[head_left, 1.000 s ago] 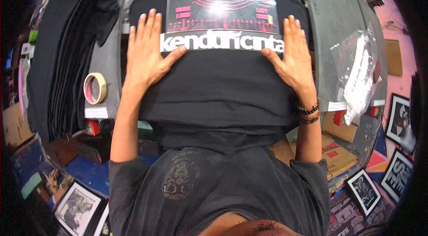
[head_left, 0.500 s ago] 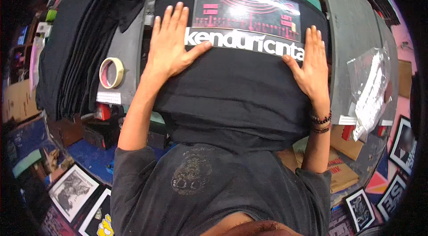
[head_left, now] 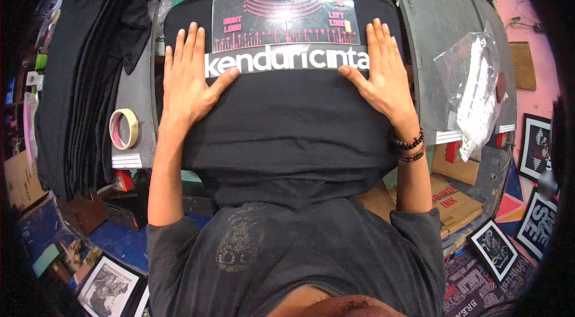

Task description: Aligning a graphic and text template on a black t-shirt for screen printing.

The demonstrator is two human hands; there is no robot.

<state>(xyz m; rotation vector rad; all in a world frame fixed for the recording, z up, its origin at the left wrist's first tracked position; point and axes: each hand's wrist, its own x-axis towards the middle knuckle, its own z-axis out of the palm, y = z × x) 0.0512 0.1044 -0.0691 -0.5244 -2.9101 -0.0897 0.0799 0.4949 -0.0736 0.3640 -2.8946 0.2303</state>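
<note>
A black T-shirt (head_left: 287, 119) lies spread in front of me on a grey board. Across its chest is a clear strip with white lettering (head_left: 287, 59). Just above the strip rests a transparent alignment ruler (head_left: 281, 14) with pink curves and scale marks. My left hand (head_left: 190, 86) is flat on the shirt at the strip's left end, fingers pointing away and thumb over the edge. At the right end my right hand (head_left: 386, 80) lies flat the same way, its thumb touching the strip. Neither hand grips anything.
On the left, a roll of masking tape (head_left: 124, 129) sits on a grey board beside a stack of folded black shirts (head_left: 75, 95). Another grey board (head_left: 428, 47) on the right carries a clear plastic bag (head_left: 476, 89) with white-printed strips. Framed pictures (head_left: 494, 248) stand lower right.
My view has turned slightly, so the shirt, strip and ruler appear more level and further left. Both hands stay flat at the strip's ends.
</note>
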